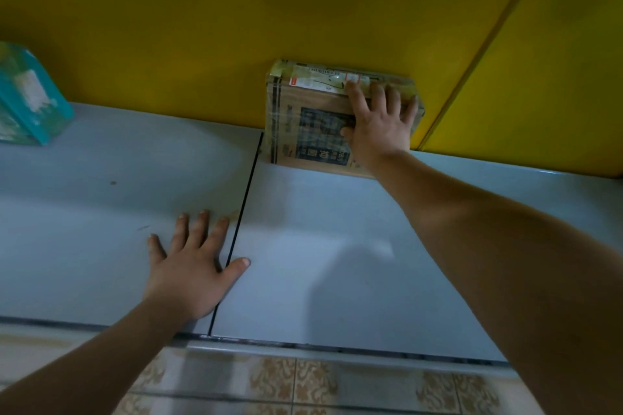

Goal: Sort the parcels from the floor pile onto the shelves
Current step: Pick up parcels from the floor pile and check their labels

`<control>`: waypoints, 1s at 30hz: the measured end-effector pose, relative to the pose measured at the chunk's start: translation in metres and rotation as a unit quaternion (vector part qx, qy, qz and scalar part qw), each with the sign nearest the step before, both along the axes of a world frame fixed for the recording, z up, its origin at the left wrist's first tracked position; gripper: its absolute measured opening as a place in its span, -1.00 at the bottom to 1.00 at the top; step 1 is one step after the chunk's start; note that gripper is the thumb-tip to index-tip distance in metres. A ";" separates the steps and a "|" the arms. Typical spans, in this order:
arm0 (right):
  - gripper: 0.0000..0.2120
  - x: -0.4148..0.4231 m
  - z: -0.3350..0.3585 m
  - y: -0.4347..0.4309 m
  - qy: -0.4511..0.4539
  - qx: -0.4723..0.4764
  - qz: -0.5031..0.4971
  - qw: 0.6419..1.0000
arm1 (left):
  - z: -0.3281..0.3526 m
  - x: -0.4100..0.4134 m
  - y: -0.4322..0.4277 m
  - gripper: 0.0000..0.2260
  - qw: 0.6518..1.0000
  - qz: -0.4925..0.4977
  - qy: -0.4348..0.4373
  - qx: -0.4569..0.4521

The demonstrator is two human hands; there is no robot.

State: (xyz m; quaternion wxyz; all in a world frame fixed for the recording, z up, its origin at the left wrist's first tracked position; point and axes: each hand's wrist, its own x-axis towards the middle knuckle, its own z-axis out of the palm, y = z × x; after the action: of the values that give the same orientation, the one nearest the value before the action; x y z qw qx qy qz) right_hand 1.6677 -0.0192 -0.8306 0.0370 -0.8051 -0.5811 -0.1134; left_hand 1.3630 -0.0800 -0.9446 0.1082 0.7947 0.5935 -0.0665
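A: Yellow wall (202,27) behind, pale shelf (337,212) below. Cardboard parcel (303,125) stood on the shelf, touching the wall.
B: Right grip (377,121)?
A: Spread flat against the parcel, fingers straight, clasping nothing. Best to press squarely, then lift off gently.
B: Left grip (192,273)?
A: Open, palm down by the black seam (242,205). Teal parcel (30,98) sat well apart; nothing seemed to obstruct.

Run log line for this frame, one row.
step: placing parcel | left hand: flat on shelf | right hand: pressing cardboard parcel against yellow wall | teal parcel: shelf far left
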 end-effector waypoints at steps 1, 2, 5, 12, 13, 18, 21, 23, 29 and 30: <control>-0.28 0.001 0.000 0.000 0.001 -0.001 0.002 1.000 | 0.000 0.000 0.000 -0.13 1.000 -0.001 -0.002 0.001; -0.28 0.001 0.000 0.000 0.000 -0.002 0.003 1.000 | 0.001 0.000 0.000 -0.14 1.000 -0.002 -0.003 0.001; -0.28 0.000 0.001 0.000 0.001 -0.013 0.007 1.000 | 0.003 -0.001 0.000 -0.18 1.000 -0.005 0.000 -0.012; -0.21 -0.014 0.036 -0.022 0.004 -0.075 0.030 0.997 | 0.047 -0.006 0.013 -0.26 0.993 -0.012 -0.009 -0.119; -0.22 -0.019 0.042 -0.030 0.008 -0.088 0.036 0.995 | 0.060 -0.010 0.013 -0.26 0.991 -0.009 -0.013 -0.132; -0.26 -0.051 0.079 -0.085 0.018 -0.167 0.052 0.984 | 0.131 -0.037 -0.021 -0.31 0.985 -0.018 -0.028 -0.169; -0.25 -0.077 0.110 -0.125 0.042 -0.215 0.048 0.975 | 0.174 -0.057 -0.054 -0.33 0.982 -0.033 -0.032 -0.185; -0.26 -0.095 0.135 -0.155 0.057 -0.240 0.039 0.968 | 0.203 -0.072 -0.078 -0.32 0.980 -0.035 -0.036 -0.193; -0.30 -0.140 0.226 -0.243 0.086 -0.263 0.044 0.960 | 0.308 -0.117 -0.162 -0.33 0.983 -0.009 -0.066 -0.170; -0.31 -0.146 0.243 -0.259 0.085 -0.260 0.047 0.961 | 0.326 -0.124 -0.178 -0.32 0.985 -0.008 -0.065 -0.158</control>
State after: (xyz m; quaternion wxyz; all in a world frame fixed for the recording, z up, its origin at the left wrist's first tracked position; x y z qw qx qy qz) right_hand 1.5218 -0.2778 -0.5876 -0.1196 -0.7655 -0.6221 0.1121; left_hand 1.2391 -0.2576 -0.6187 0.2705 0.7747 0.5612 -0.1081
